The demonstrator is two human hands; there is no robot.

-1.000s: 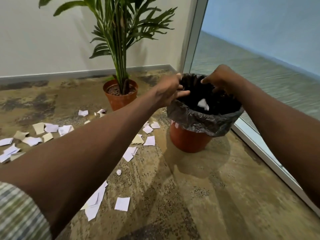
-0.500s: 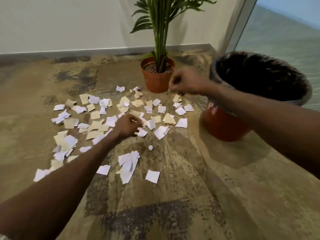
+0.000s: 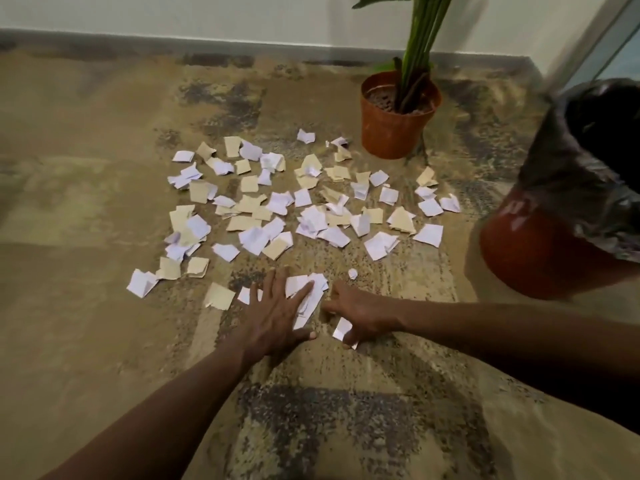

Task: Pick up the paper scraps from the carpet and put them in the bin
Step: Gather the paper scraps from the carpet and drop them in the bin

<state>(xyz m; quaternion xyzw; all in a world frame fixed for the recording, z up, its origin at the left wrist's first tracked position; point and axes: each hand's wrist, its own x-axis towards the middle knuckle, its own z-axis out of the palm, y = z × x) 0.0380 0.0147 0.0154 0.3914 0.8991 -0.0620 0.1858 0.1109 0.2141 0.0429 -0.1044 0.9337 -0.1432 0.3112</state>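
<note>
My flat left hand (image 3: pixel 277 315) pins featherlight scraps (image 3: pixel 306 294), right hand (image 3: pixel 360 315) pinching one (image 3: pixel 342 330); I'd scoop by edges.

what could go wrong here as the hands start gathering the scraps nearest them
1. The left hand lies flat on the near white pile, so loose, overlapping sheets may slide apart rather than lift together.
2. The right hand touches only one small scrap; the tiny crumpled bit beside it could be missed.
3. The bin stands off to the right, so scraps might drop on the carpet during the carry.
</note>
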